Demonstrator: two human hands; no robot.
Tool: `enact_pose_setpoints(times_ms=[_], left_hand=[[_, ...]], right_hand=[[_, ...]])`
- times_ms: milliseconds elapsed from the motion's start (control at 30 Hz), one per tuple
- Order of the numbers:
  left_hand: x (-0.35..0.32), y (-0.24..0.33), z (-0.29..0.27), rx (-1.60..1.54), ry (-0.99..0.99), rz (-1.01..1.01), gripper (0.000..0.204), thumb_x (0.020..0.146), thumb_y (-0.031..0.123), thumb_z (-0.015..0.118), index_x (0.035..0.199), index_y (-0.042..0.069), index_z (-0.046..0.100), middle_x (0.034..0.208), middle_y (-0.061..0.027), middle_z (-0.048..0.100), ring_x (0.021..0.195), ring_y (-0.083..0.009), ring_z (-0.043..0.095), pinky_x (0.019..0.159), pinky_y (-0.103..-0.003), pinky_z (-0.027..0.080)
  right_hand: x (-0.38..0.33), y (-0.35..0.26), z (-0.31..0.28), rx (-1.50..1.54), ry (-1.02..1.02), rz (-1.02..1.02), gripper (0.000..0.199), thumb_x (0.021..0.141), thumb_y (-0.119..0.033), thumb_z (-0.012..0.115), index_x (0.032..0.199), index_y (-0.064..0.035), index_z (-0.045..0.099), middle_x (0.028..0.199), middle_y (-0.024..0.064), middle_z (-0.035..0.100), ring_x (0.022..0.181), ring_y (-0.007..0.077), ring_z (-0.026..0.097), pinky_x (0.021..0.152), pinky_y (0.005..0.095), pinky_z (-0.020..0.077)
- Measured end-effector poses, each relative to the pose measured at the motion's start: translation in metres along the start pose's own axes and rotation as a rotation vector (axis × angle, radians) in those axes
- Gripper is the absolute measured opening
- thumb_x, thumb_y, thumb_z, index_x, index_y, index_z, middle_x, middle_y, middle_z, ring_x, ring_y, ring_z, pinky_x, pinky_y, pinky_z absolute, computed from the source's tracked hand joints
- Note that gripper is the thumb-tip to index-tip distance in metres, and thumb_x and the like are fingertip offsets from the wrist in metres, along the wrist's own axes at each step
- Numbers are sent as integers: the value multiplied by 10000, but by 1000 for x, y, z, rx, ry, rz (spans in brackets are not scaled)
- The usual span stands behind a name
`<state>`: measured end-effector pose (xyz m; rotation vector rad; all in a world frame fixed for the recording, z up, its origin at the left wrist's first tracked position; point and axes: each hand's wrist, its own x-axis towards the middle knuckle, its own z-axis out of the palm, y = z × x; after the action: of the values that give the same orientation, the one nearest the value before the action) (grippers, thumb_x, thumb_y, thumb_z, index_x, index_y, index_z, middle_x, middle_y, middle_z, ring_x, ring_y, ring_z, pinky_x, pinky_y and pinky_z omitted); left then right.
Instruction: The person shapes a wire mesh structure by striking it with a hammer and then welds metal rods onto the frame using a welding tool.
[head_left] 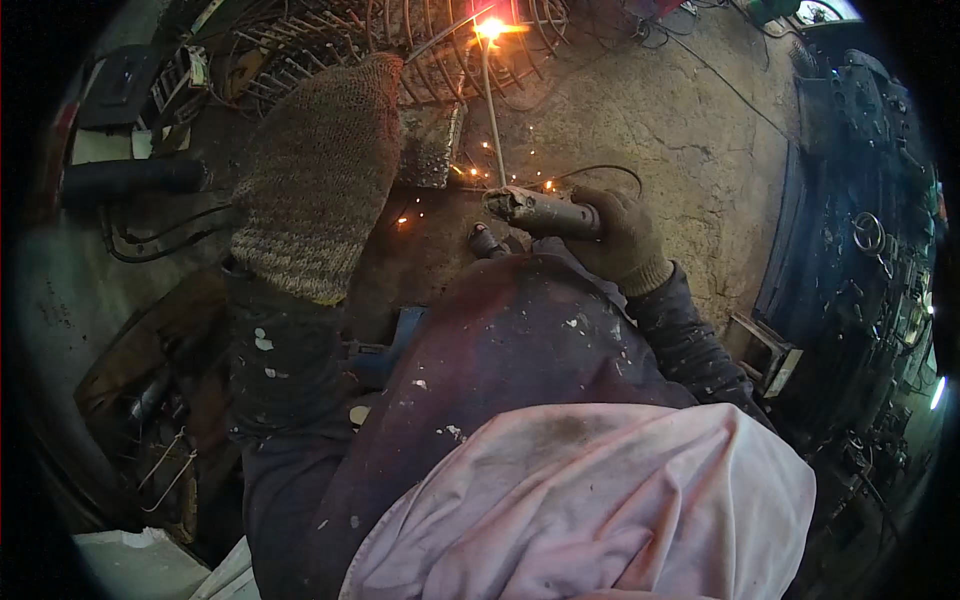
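Right now the right hand (622, 238), in a tan knit glove, is wrapped tight round the handle of an electrode holder (540, 212), fingers curled over the grip, w/ the holder's nose pointing toward the person's left. A thin welding rod (491, 110) runs up from the holder's front end, nearly vertical in the picture, & its far tip meets a bright orange-white arc (490, 28) on a wire rod frame (420, 50) at top centre. Small sparks (470, 175) are scattered over the dark ground just beside the holder. A dark cable (600, 170) loops up behind the right glove.

Left hand (320, 170) is raised high, close to the camera, in a thick brown-grey knit mitten; back of it faces the lens, so whether it's clenched or flat, or grips anything, can't tell. It sits left of the rod, well apart from the holder.

Further out: dark paint-flecked sleeves (270, 370) on both arms, & pale pink cloth (600, 500) bunched across the lower frame. Cracked concrete floor (660, 110) lies to the right of the arc. A dark pipe (130, 178) & loose cords lie on the left, & a blue-black metal structure (850, 230) fills the right side.
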<state>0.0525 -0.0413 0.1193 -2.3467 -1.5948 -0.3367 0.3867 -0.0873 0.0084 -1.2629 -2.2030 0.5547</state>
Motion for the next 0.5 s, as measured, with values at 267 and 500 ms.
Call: enact_pose_setpoints(times_ms=[267, 500], left_hand=[[5, 7, -8, -33, -119, -10, 421, 987, 239, 622, 1379, 96, 569, 1189, -146, 650, 1081, -358, 657, 920, -471, 571], [10, 3, 0, -24, 69, 36, 265, 989, 221, 657, 1229, 117, 703, 1030, -147, 738, 949, -353, 723, 820, -450, 598]], right_hand=[[-2, 5, 1, 9, -14, 35, 558, 692, -316, 894, 1179, -124, 700, 1003, 139, 747, 869, 354, 739, 720, 436, 585], [0, 8, 5, -55, 102, -97, 468, 748, -294, 855, 1151, -109, 706, 983, 133, 744, 837, 329, 735, 711, 426, 582]])
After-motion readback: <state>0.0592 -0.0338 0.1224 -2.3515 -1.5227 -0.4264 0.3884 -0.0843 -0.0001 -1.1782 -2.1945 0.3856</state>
